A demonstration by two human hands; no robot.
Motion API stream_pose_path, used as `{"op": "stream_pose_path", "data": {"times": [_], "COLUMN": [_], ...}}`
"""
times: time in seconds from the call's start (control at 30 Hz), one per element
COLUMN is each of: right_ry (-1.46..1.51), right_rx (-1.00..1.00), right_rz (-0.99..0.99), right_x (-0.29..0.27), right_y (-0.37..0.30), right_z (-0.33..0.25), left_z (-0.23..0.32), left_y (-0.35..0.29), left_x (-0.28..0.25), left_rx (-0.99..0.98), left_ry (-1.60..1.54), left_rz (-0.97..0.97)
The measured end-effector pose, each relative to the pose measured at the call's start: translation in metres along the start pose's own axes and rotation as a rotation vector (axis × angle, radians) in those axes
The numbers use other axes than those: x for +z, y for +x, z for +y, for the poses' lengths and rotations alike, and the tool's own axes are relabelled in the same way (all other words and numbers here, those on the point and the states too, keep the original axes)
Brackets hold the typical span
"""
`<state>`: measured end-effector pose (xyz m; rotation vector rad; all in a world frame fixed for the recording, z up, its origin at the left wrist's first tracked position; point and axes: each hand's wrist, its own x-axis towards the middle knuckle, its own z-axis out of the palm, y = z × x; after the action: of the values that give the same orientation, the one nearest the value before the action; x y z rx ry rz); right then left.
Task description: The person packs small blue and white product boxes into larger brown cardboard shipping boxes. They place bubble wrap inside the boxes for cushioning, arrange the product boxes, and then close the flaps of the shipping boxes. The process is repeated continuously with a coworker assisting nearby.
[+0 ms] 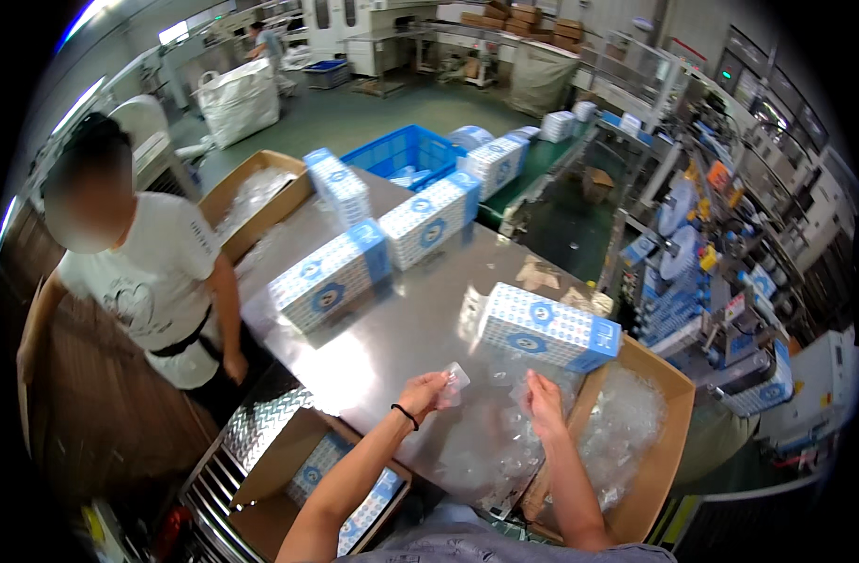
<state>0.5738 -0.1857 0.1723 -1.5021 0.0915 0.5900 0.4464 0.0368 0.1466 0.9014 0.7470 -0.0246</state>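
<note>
My left hand (425,392), a dark band at its wrist, is raised over the metal table (354,366) and pinches a small clear plastic piece (456,380). A short way to its right, my right hand (543,399) is closed on another clear plastic piece (520,391), which is blurred. Just beyond my hands, a blue-and-white patterned pack (547,324) lies on the table, a clear flap at its left end. Under and around my hands, loose clear plastic pieces (486,441) are scattered on the tabletop.
An open carton (668,403) of clear plastic pieces stands at my right. More patterned packs (331,277) sit farther left. Lower left, another carton (260,502) holds packs beside rollers (204,497). A co-worker (152,281) stands left. A blue crate (401,150) and conveyor (542,169) lie beyond.
</note>
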Motion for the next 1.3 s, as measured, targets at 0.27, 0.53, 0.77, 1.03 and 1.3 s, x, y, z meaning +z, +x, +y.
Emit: {"op": "stream_pose_path", "data": {"times": [0.27, 0.53, 0.77, 1.03, 1.3], "right_ry": [-0.362, -0.736, -0.703, -1.919, -1.444], "right_rx": [-0.075, -0.593, -0.965, -1.194, -0.988], "right_rz": [-0.707, -1.052, -1.108, -0.714, -1.364], "right_x": [0.208, 0.284, 0.364, 0.494, 0.427], "right_y": [-0.109, -0.155, -0.046, 0.129, 0.156], "right_z": [0.028, 0.095, -0.001, -0.052, -0.063], "left_z": [0.012, -0.117, -0.127, 0.040, 0.134], "left_y": [-0.212, -0.269, -0.292, -0.247, -0.047], "left_x": [-0.151, -0.260, -0.254, -0.182, -0.185], "left_rx": [0.479, 0.151, 0.094, 0.807, 0.345], "left_ry": [0.493, 1.004, 1.136, 1.104, 1.782], "left_rz": [0.536, 0.739, 0.505, 0.501, 0.602]}}
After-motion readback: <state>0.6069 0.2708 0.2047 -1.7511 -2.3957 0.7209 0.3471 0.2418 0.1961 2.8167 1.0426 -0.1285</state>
